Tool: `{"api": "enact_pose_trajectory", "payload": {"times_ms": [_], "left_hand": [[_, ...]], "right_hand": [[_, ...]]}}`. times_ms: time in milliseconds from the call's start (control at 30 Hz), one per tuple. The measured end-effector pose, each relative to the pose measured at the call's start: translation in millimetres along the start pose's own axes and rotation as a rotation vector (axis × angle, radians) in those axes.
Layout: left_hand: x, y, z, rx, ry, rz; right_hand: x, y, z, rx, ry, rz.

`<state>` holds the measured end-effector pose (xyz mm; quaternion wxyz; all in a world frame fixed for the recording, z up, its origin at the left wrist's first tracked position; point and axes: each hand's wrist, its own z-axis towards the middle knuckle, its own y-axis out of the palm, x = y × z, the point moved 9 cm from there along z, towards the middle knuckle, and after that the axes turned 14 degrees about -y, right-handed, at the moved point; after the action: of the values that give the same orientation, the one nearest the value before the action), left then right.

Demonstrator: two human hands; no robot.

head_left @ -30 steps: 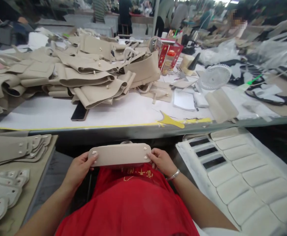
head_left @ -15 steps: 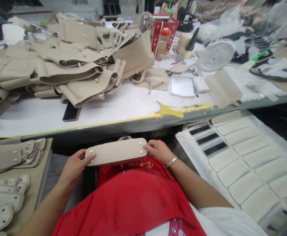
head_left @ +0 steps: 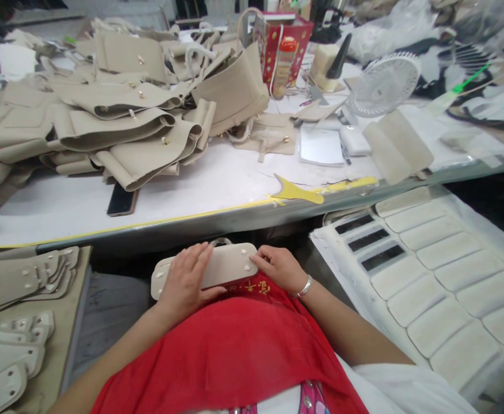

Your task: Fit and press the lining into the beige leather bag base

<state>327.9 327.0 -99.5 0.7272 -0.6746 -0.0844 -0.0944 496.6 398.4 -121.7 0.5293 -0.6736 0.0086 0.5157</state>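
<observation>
Two hands are on one beige panel point(head_left: 224, 267), which sits in the worker's lap against a red apron point(head_left: 235, 351), just below the table edge point(head_left: 217, 221). The left hand point(head_left: 187, 282) lies flat and open across the panel's left half, fingers spread, pressing down. The right hand point(head_left: 278, 267) is closed in a pinch on the panel's right end, beside two small pale studs.

Risks noted. The panel has no firm surface under it that I can see; uneven pressure from the flat palm could bend or crease it. The pinch covers only one end, so a slackened grip could let the piece slide off the apron toward the floor. A metal bracelet point(head_left: 304, 287) on the right wrist sits near the panel and could scuff its face.

Materials. The panel is a long oblong with rounded corners, smooth and matte, apparently stiff leather or leather-like sheet, with studs near each end. Similar studded pieces point(head_left: 23, 276) lie fanned on a low surface to the left. To the right, a white padded tray point(head_left: 446, 282) holds rows of rounded cream pads, with three dark empty slots. On the table, folded beige bag bodies point(head_left: 122, 121) with brass-coloured fittings are heaped; a dark phone point(head_left: 122, 201) lies just under the pile, and a small white fan point(head_left: 384, 83) stands further back.
</observation>
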Motion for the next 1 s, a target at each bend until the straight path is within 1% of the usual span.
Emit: {"api": "enact_pose_trajectory", "payload": {"times_ms": [33,67,100,133,200,333,433,567,767,867,1000], "left_hand": [[12,8.6,4,-0.049,0.051,0.005],[20,15.3,8,-0.090,0.076,0.010],[23,19.9,12,-0.123,0.082,0.010],[23,22.4,15,-0.151,0.079,0.003],[19,21.9,20,-0.188,0.067,-0.022],[12,17.4,26,-0.236,0.069,-0.020],[10,20.7,27,-0.274,0.063,0.026],[11,24.4,27,-0.295,0.056,0.073],[17,22.0,27,-0.301,0.061,0.139],[24,22.3,30,-0.300,0.055,0.157],[41,28.6,38,-0.301,0.056,0.128]], "right_hand": [[-4,-2,-1,0.009,-0.041,0.010],[-8,-5,-1,0.019,-0.079,0.023],[-9,-7,-2,0.030,-0.105,0.034],[-8,-8,-2,0.041,-0.110,0.042],[0,-8,-3,0.051,-0.063,0.051],[22,4,-3,0.015,0.087,0.077],[27,8,-2,0.017,0.135,0.103],[30,10,-2,0.013,0.169,0.120],[36,11,-1,-0.019,0.210,0.156],[36,10,2,-0.055,0.208,0.130],[33,9,6,-0.100,0.180,0.072]]}}
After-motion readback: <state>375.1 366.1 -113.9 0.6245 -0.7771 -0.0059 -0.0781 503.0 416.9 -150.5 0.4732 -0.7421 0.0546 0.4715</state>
